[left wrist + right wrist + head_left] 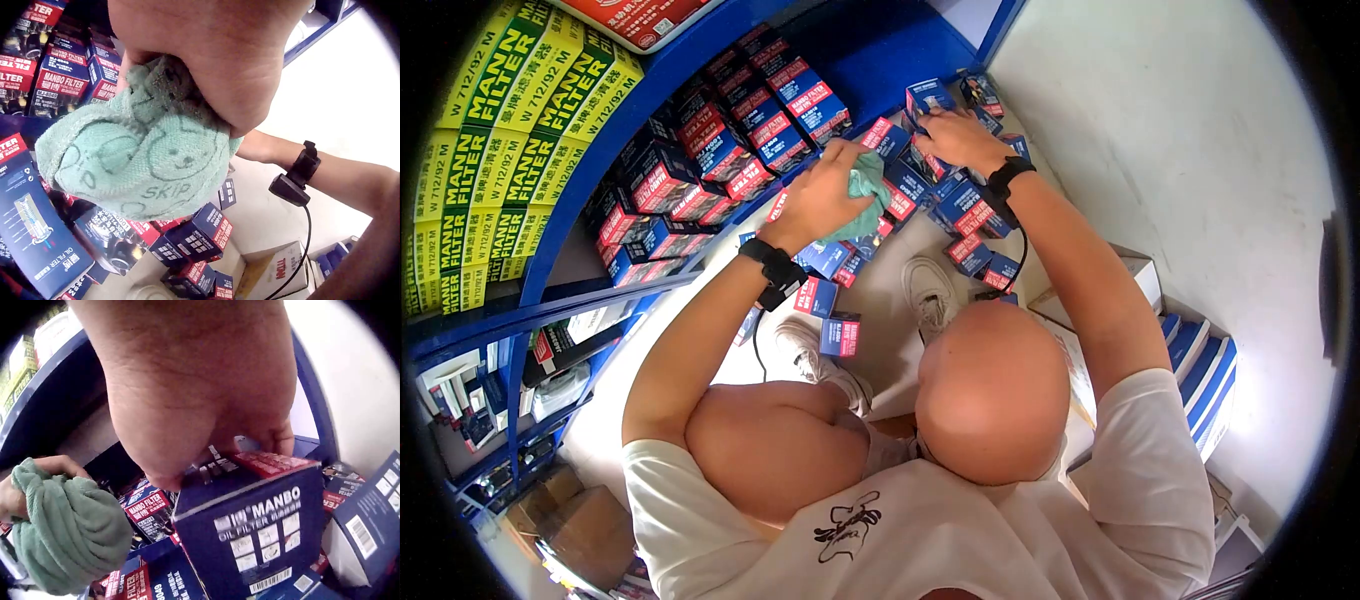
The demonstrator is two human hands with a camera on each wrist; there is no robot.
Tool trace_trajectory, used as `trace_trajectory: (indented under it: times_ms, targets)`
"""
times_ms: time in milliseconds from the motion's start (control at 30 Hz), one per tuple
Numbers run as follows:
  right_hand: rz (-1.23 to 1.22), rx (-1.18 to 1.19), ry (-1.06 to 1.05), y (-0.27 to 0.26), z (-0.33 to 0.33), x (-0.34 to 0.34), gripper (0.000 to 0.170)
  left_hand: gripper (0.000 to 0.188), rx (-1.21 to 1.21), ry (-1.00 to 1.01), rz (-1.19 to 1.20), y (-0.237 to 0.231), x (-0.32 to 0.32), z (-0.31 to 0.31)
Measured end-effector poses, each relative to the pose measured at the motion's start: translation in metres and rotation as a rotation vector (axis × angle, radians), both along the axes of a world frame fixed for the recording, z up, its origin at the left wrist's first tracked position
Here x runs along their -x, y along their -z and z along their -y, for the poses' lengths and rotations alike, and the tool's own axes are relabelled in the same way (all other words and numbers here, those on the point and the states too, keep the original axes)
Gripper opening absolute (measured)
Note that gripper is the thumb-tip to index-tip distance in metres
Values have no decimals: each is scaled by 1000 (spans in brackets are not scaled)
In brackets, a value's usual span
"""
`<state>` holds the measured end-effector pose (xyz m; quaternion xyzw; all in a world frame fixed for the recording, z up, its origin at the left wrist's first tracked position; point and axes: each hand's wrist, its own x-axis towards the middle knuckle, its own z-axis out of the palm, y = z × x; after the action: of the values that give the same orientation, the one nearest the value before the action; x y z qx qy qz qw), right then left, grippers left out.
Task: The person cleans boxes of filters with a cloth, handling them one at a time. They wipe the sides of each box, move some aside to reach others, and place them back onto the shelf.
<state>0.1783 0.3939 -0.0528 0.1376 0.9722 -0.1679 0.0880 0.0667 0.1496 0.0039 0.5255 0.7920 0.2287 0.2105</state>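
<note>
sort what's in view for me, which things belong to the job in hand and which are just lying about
Likely part of the job:
green cloth, held in the left hand
Manbo box, gripped by the right hand
loose Manbo boxes on the floor
Manbo boxes on the blue shelf

Seemingly just lying about:
yellow-green Mann Filter boxes
TITAN carton
brown cardboard box

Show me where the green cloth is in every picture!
Head: the cloth is above the middle, held in the left hand.
Left wrist: the cloth is big, left of the middle, bunched under that hand.
Right wrist: the cloth is at the lower left.
Shared landmark: blue-and-red boxes show in all three, like these and this one.
</note>
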Motion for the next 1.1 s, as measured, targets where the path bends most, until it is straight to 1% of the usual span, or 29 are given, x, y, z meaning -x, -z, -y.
trace_trajectory:
  times_ms: [33,133,267,333,400,467,500,533,600,633,667,733,767,833,867,933,1000,1033,1100]
  targets:
    - [12,-43,-39,0,0,0,47,59,0,-2,-1,-1,-1,-1]
    - [72,-86,-20,1,4,-3,48,59,44,16,-18,-1,-5,-5]
    - [21,-136,-28,7,13,-7,50,58,56,14,-8,2,-6,-6]
    - [-241,-6,76,2,14,-14,54,58,51,24,-13,3,-7,-8]
    - [-230,2,120,-5,10,-27,51,58,25,25,-27,4,-7,-9]
    - [-227,30,332,-15,4,-41,52,58,29,41,-2,6,-8,-13]
    - [-288,-46,430,-20,5,-50,41,58,13,43,-30,6,-8,-17]
    - [-280,-51,445,-20,1,-60,41,59,-3,46,-59,6,-10,-20]
    - [-148,-115,638,-19,-6,-80,33,59,15,69,-40,8,-15,-24]
    - [-176,-137,676,-16,-7,-93,27,59,15,84,-55,10,-17,-25]
    - [-171,-139,689,-14,-9,-103,27,59,13,97,-71,11,-19,-27]
    - [54,-96,802,-12,-9,-121,28,60,34,122,-63,8,-24,-30]
    - [58,-93,815,-6,-9,-132,28,60,30,128,-72,8,-26,-30]
    - [158,-91,688,14,-10,-153,29,61,34,130,-84,11,-27,-33]
    - [159,-88,696,21,-10,-160,29,61,36,139,-84,13,-26,-33]
    - [383,204,782,31,-9,-172,30,61,32,135,-84,12,-28,-35]
    - [365,162,753,65,1,-186,30,60,48,135,-75,12,-30,-36]
    - [347,117,718,70,6,-189,31,60,54,142,-82,12,-29,-37]
    - [369,167,686,75,12,-195,32,60,62,148,-92,13,-29,-38]
